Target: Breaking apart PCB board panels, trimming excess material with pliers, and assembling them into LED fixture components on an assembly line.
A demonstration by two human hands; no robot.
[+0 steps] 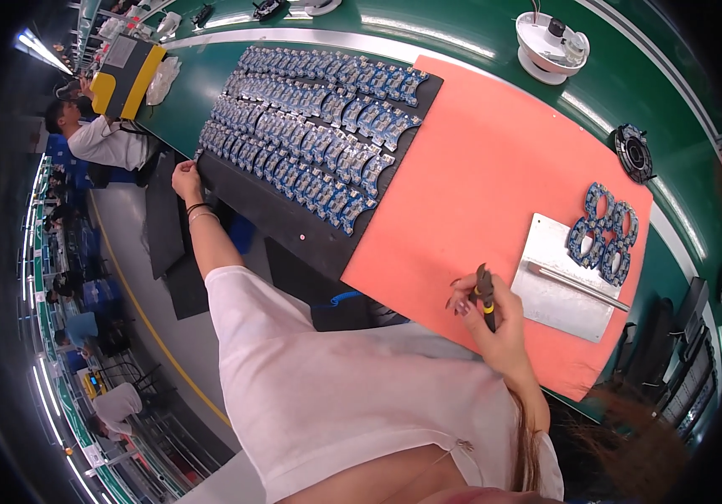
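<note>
Blue circuit boards (294, 147) lie in several long rows on a black mat (252, 189). At the far left corner of that mat is my left hand (186, 181), arm stretched out, fingers closed by the end of the nearest row. What they pinch, if anything, is too small to make out. My right hand (495, 323) is wrapped round small cutting pliers (484, 290) with dark jaws and a yellow-marked handle, above an orange mat (462, 193). Right of it lies a silver metal plate (558, 302) with a rod-like bar (579, 288) across it. A cluster of joined blue boards (604, 235) overlaps the plate's far edge.
A white round device (551, 50) stands on the green bench (428, 34) at the back. A black round part (633, 154) sits past the orange mat's right corner. At far left, a person (109, 143) is near a yellow-and-grey case (128, 77).
</note>
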